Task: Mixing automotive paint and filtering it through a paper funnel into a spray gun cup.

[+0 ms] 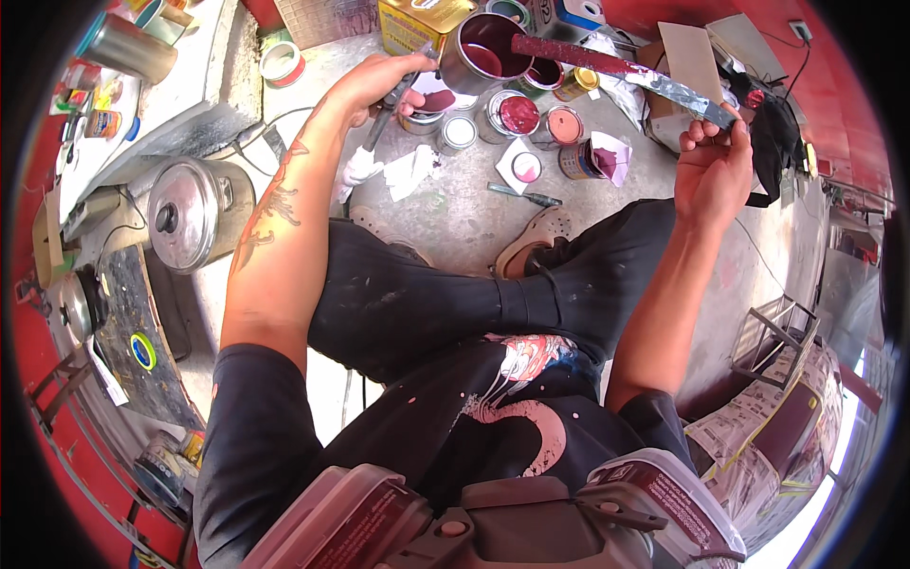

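My left hand (pixel 391 83) is closed around a dark, paint-stained handle (pixel 382 125) right beside a metal pot (pixel 462 72). Whether the handle belongs to the pot I cannot tell. Maroon paint (pixel 483 61) lies inside the pot, which is tipped toward me. In my right hand (pixel 713 156) I grip the grey end of a long flat stirring stick (pixel 664 85). Its far end, coated in maroon paint, reaches over the pot's rim. Below the pot stand an open can of red paint (pixel 518 113) and a can of salmon paint (pixel 564 125).
A yellow metal can (pixel 417 28) and a white-and-red tub (pixel 282 64) stand at the back. Crumpled white paper (pixel 412 174) and a dark flat tool (pixel 524 195) lie on the floor. A lidded metal pot (pixel 194 213) is at left, an open cardboard box (pixel 671 109) at right.
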The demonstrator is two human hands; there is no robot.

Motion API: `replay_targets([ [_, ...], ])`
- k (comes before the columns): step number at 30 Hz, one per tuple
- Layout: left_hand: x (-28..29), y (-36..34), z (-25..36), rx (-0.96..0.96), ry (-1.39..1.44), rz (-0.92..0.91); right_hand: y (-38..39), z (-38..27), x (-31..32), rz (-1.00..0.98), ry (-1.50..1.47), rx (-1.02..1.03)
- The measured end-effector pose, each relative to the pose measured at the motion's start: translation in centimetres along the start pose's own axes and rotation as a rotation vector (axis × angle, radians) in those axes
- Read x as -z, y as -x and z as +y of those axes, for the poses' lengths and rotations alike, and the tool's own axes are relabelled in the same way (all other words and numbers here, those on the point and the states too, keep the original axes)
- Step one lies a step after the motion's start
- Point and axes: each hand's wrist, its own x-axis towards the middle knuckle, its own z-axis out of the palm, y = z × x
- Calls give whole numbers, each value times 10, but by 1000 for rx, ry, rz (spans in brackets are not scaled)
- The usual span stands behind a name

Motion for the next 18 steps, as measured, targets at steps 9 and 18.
replay_targets([
  [9,-6,4,4,33,-46,0,1,-7,-13,-35,86,46],
  [18,-19,6,4,44,-79,-54,-1,-6,-44,-247,486,237],
])
